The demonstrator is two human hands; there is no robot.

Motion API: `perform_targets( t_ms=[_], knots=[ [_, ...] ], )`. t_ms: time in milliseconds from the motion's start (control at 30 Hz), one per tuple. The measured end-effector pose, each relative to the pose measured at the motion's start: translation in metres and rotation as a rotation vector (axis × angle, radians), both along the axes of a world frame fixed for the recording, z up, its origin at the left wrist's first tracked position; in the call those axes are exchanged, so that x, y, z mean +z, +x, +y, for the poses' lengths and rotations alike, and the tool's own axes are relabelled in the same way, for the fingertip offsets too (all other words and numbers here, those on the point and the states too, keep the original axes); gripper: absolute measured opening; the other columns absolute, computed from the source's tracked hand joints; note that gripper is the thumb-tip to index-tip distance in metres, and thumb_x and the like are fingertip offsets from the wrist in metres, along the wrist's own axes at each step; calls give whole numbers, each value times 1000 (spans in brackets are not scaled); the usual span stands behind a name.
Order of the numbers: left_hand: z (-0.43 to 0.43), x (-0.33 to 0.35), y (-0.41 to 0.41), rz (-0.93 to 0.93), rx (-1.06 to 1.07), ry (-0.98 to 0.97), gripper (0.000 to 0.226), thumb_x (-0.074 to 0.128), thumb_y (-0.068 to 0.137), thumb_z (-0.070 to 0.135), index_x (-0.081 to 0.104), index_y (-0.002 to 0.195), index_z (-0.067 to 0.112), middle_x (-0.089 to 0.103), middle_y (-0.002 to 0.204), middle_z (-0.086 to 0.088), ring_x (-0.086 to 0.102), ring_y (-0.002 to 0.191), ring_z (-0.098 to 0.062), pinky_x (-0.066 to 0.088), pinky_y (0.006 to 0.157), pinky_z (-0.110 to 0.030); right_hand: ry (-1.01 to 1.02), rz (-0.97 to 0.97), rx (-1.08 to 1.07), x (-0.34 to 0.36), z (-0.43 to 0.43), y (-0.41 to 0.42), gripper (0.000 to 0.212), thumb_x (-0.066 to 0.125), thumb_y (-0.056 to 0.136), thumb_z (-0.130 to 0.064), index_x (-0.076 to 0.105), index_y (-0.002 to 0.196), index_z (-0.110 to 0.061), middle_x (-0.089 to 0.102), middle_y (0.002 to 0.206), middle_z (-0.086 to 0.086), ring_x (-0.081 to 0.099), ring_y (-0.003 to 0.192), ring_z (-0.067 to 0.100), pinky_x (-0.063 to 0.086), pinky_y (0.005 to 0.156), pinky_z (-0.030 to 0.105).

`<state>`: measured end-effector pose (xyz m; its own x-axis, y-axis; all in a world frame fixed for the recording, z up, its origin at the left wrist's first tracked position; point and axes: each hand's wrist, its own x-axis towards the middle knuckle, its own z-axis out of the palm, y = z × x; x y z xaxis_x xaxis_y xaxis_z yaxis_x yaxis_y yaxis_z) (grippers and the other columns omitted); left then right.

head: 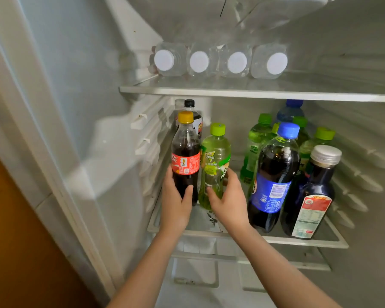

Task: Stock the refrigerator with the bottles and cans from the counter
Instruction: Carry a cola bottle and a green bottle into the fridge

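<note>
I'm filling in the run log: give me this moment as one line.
phase: placing | left hand: grips cola bottle | right hand: grips green bottle | where: lower shelf, left side | upper shelf: four water bottles lying

Our left forearm [147, 270] and right forearm [282, 270] reach forward, side by side. Our left hand [176, 205] wraps thumb and fingers round the lower cola bottle [185, 152]. Our right hand [230, 203], just beside it, curls round the green bottle [216, 156], thumb in front.
</note>
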<state>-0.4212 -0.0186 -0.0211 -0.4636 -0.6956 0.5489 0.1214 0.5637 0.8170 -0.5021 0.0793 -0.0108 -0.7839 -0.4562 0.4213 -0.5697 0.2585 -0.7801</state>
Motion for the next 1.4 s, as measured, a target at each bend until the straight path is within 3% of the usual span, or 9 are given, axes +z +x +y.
perform_targets(
  t_ms=[133,300,467,633,867,1067,1167,1300,1400],
  knots=[
    [-10,10,-19,15,-30,-17,63,57,85,-4,33,137,23,44,130,11,40,114,13,26,95,2,-1,-69,-34,6,-16,-14,60,66,84,-15,38,136,-10,56,127,10,53,117,25,43,93,33],
    [-29,9,-43,-12,-18,-34,63,59,85,-1,34,142,6,48,137,-9,44,126,-18,35,107,-27,0,-125,-63,10,-35,-28,51,62,85,-13,40,131,-12,58,124,8,56,114,28,46,93,38],
    [-37,5,-56,24,15,-29,65,61,84,1,35,142,9,48,137,-6,44,124,-12,32,103,-16,5,-147,-68,14,-48,-39,49,58,89,-13,37,133,-15,60,122,7,58,110,28,47,91,38],
    [-45,2,-62,28,35,-6,67,62,83,3,34,143,11,48,137,-7,45,126,-17,37,108,-35,7,-118,-87,13,-58,-46,42,57,89,-14,40,128,-15,59,120,8,58,108,28,48,89,41],
    [-51,0,-67,33,33,47,68,65,83,4,34,143,13,48,138,-6,45,128,-18,38,108,-44,-4,-94,-88,9,-62,-50,45,58,90,-15,39,130,-17,59,120,5,59,106,24,45,81,31],
    [-45,6,-63,6,36,51,65,62,86,5,32,144,5,42,143,-13,38,133,-25,33,111,-45,14,-226,-14,14,-54,-50,58,54,91,-12,27,142,-15,53,133,7,54,117,27,45,96,39],
    [-34,15,-56,-20,84,62,63,56,91,9,27,146,4,34,149,-14,29,139,-24,25,116,-40,-37,-234,-16,16,-45,-38,53,53,91,-8,33,140,-10,52,132,9,51,120,25,38,91,25],
    [-11,24,-34,80,117,-30,45,54,92,9,43,135,1,43,138,-15,38,131,-25,26,111,-25,-109,-154,10,19,-16,-9,50,57,89,-7,42,136,-8,49,128,2,45,118,10,27,91,10],
    [7,23,-15,189,61,-44,35,51,90,14,52,122,2,47,128,-8,45,123,-25,38,106,-45,-148,-31,75,17,20,19,45,58,88,-5,47,131,-9,51,130,0,46,120,6,35,100,16]
  ],
)
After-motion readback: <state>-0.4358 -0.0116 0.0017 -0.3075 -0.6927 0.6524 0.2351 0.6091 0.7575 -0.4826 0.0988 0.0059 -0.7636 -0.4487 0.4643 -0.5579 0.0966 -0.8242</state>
